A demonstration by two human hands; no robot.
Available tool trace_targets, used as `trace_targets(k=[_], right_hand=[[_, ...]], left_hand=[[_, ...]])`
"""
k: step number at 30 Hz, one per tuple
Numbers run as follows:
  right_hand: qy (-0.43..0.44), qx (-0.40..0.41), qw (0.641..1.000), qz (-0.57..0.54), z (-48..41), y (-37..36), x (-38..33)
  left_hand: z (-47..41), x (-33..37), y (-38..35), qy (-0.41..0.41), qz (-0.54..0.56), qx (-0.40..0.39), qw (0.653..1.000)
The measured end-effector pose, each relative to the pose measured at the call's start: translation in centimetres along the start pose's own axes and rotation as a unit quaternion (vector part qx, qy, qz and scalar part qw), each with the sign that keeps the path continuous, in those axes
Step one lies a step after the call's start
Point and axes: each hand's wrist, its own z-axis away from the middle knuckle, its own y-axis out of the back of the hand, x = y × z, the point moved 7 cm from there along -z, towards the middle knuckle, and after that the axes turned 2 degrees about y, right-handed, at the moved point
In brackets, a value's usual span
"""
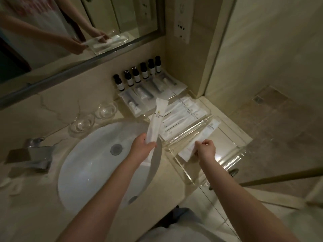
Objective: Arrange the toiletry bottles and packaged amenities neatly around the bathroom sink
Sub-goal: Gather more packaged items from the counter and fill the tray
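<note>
Sink (83, 172) sits at 9 o'clock on the counter (35, 215), left hand (142, 148) above its rim with grip pinching the lower end of a white packet (155, 119) tilted toward 12. Bottles (138, 74) line the wall at 12 o'clock behind flat packets (181, 116). Right hand (206, 149) at 3 o'clock, grip pinching a second packet (197, 140) lying in a clear tray (232, 154).

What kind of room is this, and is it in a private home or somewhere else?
Most likely a hotel bathroom. A white sink is set in a marble counter below a wall mirror, a row of matching small toiletry bottles stands at the back, and sealed white amenity packets lie in clear acrylic trays.
</note>
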Motion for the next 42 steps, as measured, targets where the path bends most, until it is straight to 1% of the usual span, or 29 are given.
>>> trace_targets(k=[3, 5, 7, 12, 17, 19, 21, 22, 23, 24, 25, 26, 27, 28, 30, 32, 35, 37, 40, 42], right_hand=[[-0.02, -0.042, 0.995, 0.09, -0.8, -0.9, 0.5], [-0.011, -0.07, 0.989, 0.133, -1.4, -1.1, 0.6], [0.009, -0.08, 0.982, 0.173, -2.1, -0.9, 0.4], [0.039, -0.098, 0.971, 0.215, -2.6, -1.0, -1.4], [0.049, -0.13, 0.945, 0.296, -2.7, -1.0, -2.0], [0.052, -0.124, 0.933, 0.333, -2.5, -0.2, -2.1], [0.08, -0.082, 0.925, 0.362, -2.3, 0.9, -2.9], [0.103, -0.057, 0.931, 0.345, -2.2, 1.3, -3.7], [0.128, -0.05, 0.947, 0.29, -2.0, 1.5, -4.5], [0.149, -0.061, 0.965, 0.208, -1.7, 1.5, -5.4], [0.166, -0.085, 0.975, 0.124, -1.1, 1.5, -6.5], [0.17, -0.12, 0.976, 0.057, -0.5, 1.4, -7.7], [0.17, -0.158, 0.973, 0.015, 0.2, 1.3, -8.8], [0.169, -0.192, 0.967, -0.004, 0.7, 1.1, -9.8], [0.174, -0.239, 0.955, -0.006, 1.6, 0.7, -11.7], [0.187, -0.253, 0.949, -0.005, 1.9, 0.5, -12.9], [0.204, -0.232, 0.951, -0.019, 1.8, 1.0, -13.6], [0.201, -0.211, 0.956, -0.03, 1.1, 2.2, -13.4], [0.165, -0.152, 0.974, -0.029, -1.1, 4.9, -12.0], [0.125, -0.106, 0.986, -0.037, -2.9, 6.6, -10.5]], left_hand=[[-0.2, -0.1, -0.3, 0.003, -0.012, 0.002, 1.0], [-0.3, -0.2, -0.6, 0.006, -0.011, -0.002, 1.0], [-0.3, -0.1, -1.0, 0.006, -0.009, -0.009, 1.0], [-0.4, 0.4, -1.8, 0.0, 0.0, -0.016, 1.0], [-0.7, 1.3, -2.3, -0.005, 0.0, -0.021, 1.0], [-0.8, 1.8, -2.6, -0.009, 0.003, -0.025, 1.0], [-0.8, 2.3, -3.0, -0.012, 0.013, -0.036, 0.999], [-0.9, 2.5, -3.2, -0.015, 0.016, -0.044, 0.999], [-0.8, 2.8, -3.5, -0.021, 0.016, -0.052, 0.998], [-0.8, 3.1, -3.8, -0.029, 0.015, -0.063, 0.997], [-0.7, 3.5, -4.2, -0.039, 0.013, -0.076, 0.996], [-0.7, 3.9, -4.7, -0.047, 0.009, -0.09, 0.995], [-0.5, 4.2, -5.2, -0.054, 0.007, -0.106, 0.993], [-0.4, 4.5, -5.7, -0.062, 0.004, -0.123, 0.99], [0.1, 5.1, -6.5, -0.077, -0.005, -0.157, 0.985], [0.5, 5.5, -7.5, -0.079, -0.008, -0.188, 0.979], [0.9, 5.4, -8.7, -0.063, -0.004, -0.209, 0.976], [0.8, 4.9, -9.5, -0.063, -0.039, -0.208, 0.975], [0.6, 3.7, -10.7, -0.053, -0.082, -0.203, 0.974], [0.2, 2.8, -11.7, -0.043, -0.102, -0.182, 0.977]])
